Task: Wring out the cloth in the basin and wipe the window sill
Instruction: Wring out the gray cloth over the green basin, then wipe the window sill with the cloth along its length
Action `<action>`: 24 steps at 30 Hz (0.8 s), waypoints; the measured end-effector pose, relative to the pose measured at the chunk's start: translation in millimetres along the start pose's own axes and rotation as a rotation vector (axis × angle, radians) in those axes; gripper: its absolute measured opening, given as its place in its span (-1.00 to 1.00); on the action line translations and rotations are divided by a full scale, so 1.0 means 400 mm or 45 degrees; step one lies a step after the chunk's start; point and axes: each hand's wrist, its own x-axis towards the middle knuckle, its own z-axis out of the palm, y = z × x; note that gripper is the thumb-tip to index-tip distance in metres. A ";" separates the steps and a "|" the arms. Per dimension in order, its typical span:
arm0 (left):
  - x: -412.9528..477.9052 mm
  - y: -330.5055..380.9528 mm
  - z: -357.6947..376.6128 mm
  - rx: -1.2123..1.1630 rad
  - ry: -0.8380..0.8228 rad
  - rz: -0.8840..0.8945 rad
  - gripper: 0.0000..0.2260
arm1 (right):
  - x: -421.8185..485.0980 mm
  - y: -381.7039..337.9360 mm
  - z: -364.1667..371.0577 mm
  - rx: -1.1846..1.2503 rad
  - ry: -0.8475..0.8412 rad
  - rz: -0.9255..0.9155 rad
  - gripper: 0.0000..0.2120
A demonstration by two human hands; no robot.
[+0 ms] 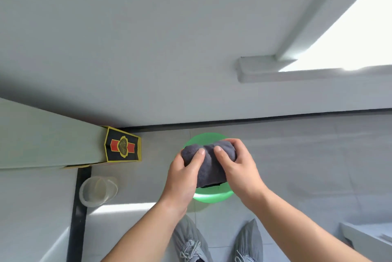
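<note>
A dark grey cloth (pixel 209 165) is bunched into a thick roll above a green basin (pixel 212 197) that stands on the tiled floor. My left hand (pixel 184 174) grips the roll's left end and my right hand (pixel 238 168) grips its right end, thumbs on top. The hands and cloth hide most of the basin's inside. The white window sill (pixel 297 74) juts from the wall at the upper right, under the bright window.
A black, yellow and red box (pixel 123 145) leans at the wall corner on the left. A clear plastic tub (pixel 98 190) sits on the floor below it. My two grey shoes (pixel 191 242) stand just behind the basin. A white ledge (pixel 364 238) shows at the lower right.
</note>
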 end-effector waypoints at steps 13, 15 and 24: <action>-0.198 0.399 0.349 0.389 -0.144 0.404 -0.92 | -0.128 -0.355 -0.423 0.167 0.233 -0.255 -0.92; -0.209 0.444 0.460 0.330 -0.216 0.366 -0.85 | -0.102 -0.392 -0.536 0.245 0.223 -0.232 -0.86; -0.103 0.592 0.897 0.210 -0.086 0.283 -0.79 | 0.128 -0.540 -0.938 0.118 0.155 -0.180 -0.59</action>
